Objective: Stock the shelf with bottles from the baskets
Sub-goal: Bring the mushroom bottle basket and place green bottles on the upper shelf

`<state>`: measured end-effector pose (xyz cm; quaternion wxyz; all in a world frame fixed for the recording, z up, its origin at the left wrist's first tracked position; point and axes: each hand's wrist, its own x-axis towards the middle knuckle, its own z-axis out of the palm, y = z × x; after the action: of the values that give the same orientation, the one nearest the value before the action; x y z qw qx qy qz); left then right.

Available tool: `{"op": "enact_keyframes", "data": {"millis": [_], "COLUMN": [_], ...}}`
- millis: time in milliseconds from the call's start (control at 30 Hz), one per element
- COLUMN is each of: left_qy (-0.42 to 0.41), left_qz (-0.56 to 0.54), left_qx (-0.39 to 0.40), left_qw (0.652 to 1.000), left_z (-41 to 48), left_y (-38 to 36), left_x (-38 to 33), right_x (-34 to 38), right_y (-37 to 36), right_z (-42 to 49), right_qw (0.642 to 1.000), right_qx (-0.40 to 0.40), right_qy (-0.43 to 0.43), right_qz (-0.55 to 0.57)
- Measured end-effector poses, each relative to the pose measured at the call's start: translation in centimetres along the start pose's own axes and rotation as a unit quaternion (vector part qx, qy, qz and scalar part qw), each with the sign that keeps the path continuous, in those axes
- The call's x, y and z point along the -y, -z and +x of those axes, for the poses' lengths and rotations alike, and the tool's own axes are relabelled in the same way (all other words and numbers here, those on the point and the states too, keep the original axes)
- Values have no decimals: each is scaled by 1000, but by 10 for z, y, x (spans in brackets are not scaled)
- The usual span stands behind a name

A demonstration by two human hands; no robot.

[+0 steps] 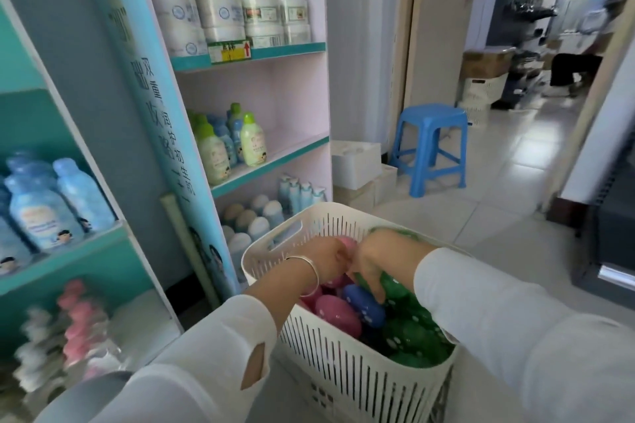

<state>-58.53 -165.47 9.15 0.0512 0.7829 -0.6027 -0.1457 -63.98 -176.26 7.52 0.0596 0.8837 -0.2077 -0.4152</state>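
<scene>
A cream slotted basket (pixel 343 378) stands on the floor in front of me, filled with pink (pixel 338 314), blue (pixel 364 302) and green (pixel 417 333) bottles. Both my hands reach into it. My left hand (pixel 326 259), with a silver bangle on its wrist, has its fingers curled round a pink bottle (pixel 348 245) at the far side. My right hand (pixel 372 261) grips a green bottle (pixel 390 280) beside it. The pink shelf unit (pixel 295 148) to the left holds green-capped bottles (pixel 252 142) on its middle board.
Stacked white tubs (pixel 240 7) fill the top board, and pump bottles (pixel 299 192) stand on the lower one. A teal shelf (pixel 62 251) at the far left carries blue bottles (pixel 44 209). A blue stool (pixel 431 144) and white boxes (pixel 357 165) stand beyond the basket.
</scene>
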Motion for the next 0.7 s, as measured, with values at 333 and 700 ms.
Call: {"op": "enact_keyframes", "data": {"millis": [333, 700], "left_qy": [33, 93], "left_qz": [-30, -308], "left_qx": [-2, -121], "left_qw": [999, 939], "left_z": [-15, -15], "left_y": [1, 15], "left_x": [12, 37], "right_x": [3, -4], "right_y": [9, 63], "right_z": [-8, -45], "right_qw": [996, 730], "right_qx": [-78, -209], "right_qy": [18, 94], "right_qz": [39, 644]}}
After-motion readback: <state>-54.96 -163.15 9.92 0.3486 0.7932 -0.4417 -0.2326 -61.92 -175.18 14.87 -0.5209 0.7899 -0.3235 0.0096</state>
